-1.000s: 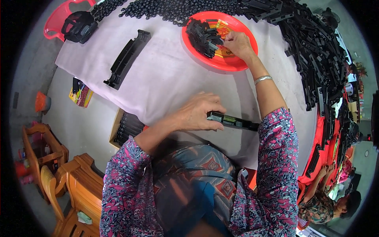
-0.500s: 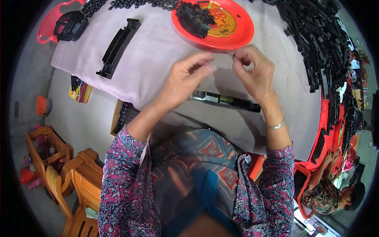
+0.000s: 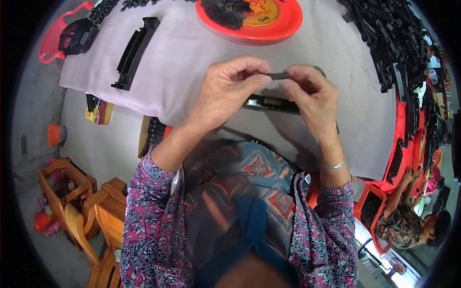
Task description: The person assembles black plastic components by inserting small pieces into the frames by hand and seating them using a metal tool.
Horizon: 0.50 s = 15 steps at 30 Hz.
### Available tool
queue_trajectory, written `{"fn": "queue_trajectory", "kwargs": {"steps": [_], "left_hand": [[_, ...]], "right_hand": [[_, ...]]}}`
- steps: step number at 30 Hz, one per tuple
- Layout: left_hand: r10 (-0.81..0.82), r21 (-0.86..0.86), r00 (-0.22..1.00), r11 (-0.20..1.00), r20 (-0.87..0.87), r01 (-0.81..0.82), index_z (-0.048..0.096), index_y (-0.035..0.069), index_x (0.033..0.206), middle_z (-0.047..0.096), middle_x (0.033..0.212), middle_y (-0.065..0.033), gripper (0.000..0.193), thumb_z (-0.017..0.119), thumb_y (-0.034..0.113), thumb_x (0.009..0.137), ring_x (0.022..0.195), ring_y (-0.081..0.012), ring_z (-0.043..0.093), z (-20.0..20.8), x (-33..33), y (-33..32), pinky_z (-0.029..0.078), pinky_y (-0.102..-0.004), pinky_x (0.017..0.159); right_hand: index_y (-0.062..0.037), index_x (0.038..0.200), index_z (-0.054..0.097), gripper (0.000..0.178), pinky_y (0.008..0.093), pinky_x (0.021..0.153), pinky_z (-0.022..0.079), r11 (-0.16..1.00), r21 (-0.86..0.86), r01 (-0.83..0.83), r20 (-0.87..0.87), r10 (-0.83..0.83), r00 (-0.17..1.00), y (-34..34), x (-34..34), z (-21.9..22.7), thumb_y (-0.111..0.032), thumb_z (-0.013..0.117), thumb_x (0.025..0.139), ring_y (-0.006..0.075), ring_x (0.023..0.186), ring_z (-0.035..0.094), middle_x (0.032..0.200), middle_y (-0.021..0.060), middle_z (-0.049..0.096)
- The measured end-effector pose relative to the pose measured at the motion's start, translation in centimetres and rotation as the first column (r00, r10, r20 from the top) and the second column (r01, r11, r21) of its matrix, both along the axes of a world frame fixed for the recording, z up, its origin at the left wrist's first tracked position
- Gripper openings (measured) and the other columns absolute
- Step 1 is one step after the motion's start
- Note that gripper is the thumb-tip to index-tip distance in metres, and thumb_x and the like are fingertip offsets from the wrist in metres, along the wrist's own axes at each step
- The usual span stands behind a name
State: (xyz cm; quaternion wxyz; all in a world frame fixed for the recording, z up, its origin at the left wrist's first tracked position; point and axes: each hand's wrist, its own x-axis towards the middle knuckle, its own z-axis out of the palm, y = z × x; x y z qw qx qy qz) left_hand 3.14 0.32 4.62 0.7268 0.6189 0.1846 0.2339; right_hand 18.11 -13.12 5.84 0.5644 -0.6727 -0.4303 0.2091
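A small black strip (image 3: 278, 76) spans the gap between my two hands, one end pinched by each. My left hand (image 3: 229, 91) holds it between thumb and fingertips, and my right hand (image 3: 311, 94) grips the other end the same way. Below them on the cloth lies a long black plastic part (image 3: 273, 104), its right end hidden by my right hand. Just beyond the hands stands a round red plate (image 3: 283, 30) with a heap of small black pieces (image 3: 225, 13) on its left side.
At left lie another long black part (image 3: 136, 53) and a black curved part (image 3: 79, 37) by a pink plastic chair (image 3: 48, 41). A large pile of black parts (image 3: 384, 36) covers the far right. Wooden chairs (image 3: 108, 206) stand lower left; another person (image 3: 403, 221) sits at right.
My hands have drawn back slightly from the plate, and the black strip now shows plainly between them. Before, it could not be made out. The whole view has shifted a little.
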Motion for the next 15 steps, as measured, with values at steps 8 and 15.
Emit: {"fn": "queue_trajectory", "kwargs": {"steps": [8, 15], "left_hand": [[-0.087, 0.138, 0.996, 0.987, 0.006, 0.086, 0.069, -0.001, 0.109, 0.067, 0.089, 0.0018, 0.017, 0.07, 0.001, 0.092, 0.083, -0.0051, 0.06, -0.3, 1.0, -0.5, 0.052, -0.022, 0.077], [-0.23, 0.254, 0.973, 0.943, 0.031, 0.215, 0.067, -0.002, 0.113, 0.066, 0.1, -0.0029, 0.028, 0.075, 0.005, 0.087, 0.087, -0.0099, 0.061, -0.5, 0.9, -0.4, 0.051, -0.0265, 0.076]], "right_hand": [[-0.0012, 0.092, 0.069, 0.012, 0.0185, 0.057, 0.041, 0.993, -0.118, 0.001, -0.173, -0.021, 0.985, -1.5, 0.2, 0.7, -0.013, 0.072, 0.093, 0.0022, 0.064, 0.051, 0.072, -0.0039, 0.061], [-0.0024, 0.084, 0.067, 0.021, 0.0192, 0.051, 0.034, 0.973, -0.227, 0.04, -0.149, -0.075, 0.986, -3.6, 0.5, 1.5, -0.019, 0.067, 0.097, 0.0014, 0.058, 0.045, 0.066, -0.0048, 0.055]]}}
